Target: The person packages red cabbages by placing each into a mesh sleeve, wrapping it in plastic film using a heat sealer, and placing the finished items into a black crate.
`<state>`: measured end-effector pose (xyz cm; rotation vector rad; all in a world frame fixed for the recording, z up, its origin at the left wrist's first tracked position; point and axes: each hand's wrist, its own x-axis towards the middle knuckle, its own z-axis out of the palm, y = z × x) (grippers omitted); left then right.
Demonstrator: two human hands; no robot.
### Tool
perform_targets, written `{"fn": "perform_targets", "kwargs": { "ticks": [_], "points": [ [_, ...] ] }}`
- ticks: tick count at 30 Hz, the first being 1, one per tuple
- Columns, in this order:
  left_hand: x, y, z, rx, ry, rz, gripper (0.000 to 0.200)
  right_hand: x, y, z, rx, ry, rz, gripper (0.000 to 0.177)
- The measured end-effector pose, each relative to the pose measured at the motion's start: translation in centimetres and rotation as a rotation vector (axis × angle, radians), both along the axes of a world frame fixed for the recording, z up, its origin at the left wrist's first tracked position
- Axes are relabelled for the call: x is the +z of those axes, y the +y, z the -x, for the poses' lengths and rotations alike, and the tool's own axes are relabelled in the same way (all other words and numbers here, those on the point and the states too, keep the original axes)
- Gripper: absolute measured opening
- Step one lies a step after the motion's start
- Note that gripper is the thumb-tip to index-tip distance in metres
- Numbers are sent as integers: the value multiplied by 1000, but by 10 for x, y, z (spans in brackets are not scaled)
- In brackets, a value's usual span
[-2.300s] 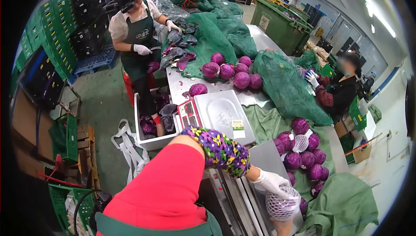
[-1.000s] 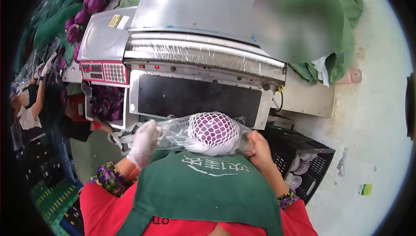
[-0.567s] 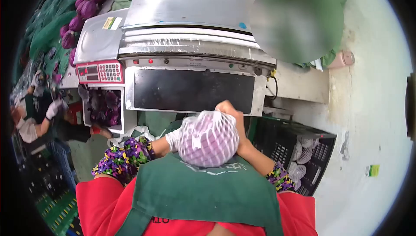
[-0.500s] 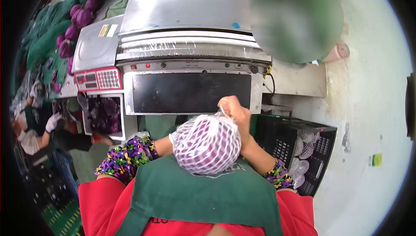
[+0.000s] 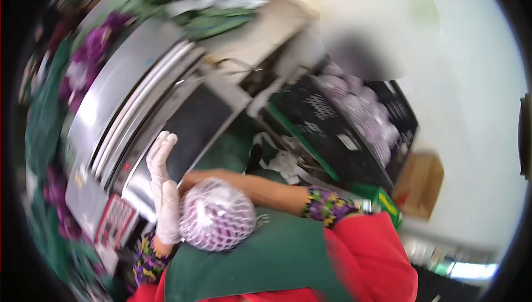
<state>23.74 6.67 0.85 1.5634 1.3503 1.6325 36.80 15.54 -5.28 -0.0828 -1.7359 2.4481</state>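
A purple cabbage (image 5: 218, 216) in a white foam net and clear film is close to my chest, in front of the green apron. My right hand (image 5: 191, 180) is at its far side, mostly hidden behind it, with the forearm reaching across from the right; it holds the cabbage. My left hand (image 5: 164, 191), in a white glove, stands upright along the cabbage's left side. Its fingers are stretched out and point up, and its palm edge is close to the net.
A black crate (image 5: 332, 130) of netted cabbages stands at the right, with a cardboard box (image 5: 419, 185) beside it. To the left is the steel wrapping machine (image 5: 113, 91) with a red-framed scale (image 5: 114, 219). Loose purple cabbages (image 5: 91, 63) lie behind it.
My view has swung right, bringing the crate nearer. My right hand has left the gathered film at the top and gone behind the cabbage. My left hand has come out with fingers straight.
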Motion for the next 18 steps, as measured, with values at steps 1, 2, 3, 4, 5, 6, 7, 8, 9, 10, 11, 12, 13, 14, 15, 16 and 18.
{"fn": "perform_targets", "kwargs": {
  "ticks": [1,2,3,4,5,6,7,8,9,10,11,12,13,14,15,16,18],
  "points": [
    [2,1,-8,-154,-266,209,56,-7,-8,-7,51,-88,650,24],
    [4,2,-16,-296,-509,444,62,-37,-14,-12,-49,14,237,23],
    [6,7,-26,-419,-730,705,68,-30,-12,-20,-347,217,-63,20],
    [10,14,-37,-326,-786,746,70,-27,-6,-35,-416,-102,136,23],
    [11,20,-50,-218,-835,781,71,-12,2,-52,-466,-406,352,25],
    [-2,28,-51,-141,-1000,851,70,4,15,-76,-520,-492,538,31],
    [-13,40,-51,-110,-1103,918,68,17,28,-100,-493,-466,581,46],
    [-12,59,-68,-161,-1124,976,68,8,28,-113,-594,-311,340,50],
    [-10,74,-87,-199,-1149,1039,67,-1,25,-127,-678,-166,102,54],
    [-25,92,-104,-243,-1151,1037,70,4,36,-149,-696,-189,116,57],
    [-30,106,-126,-311,-965,906,74,11,53,-180,-715,-209,128,60],
    [-22,126,-154,-414,-849,890,73,14,65,-213,-767,-214,168,59],
    [-15,140,-175,-507,-737,869,72,6,73,-243,-829,-182,332,58],
    [-16,148,-192,-624,-607,834,70,-10,83,-276,-900,-99,381,59],
    [-19,157,-206,-736,-477,794,68,6,88,-312,-978,5,464,59],
    [-7,175,-211,-858,-393,908,69,5,103,-352,-1064,-132,471,57],
    [-21,200,-213,-952,-481,1085,67,46,134,-417,-1085,-323,536,48]
  ]
}}
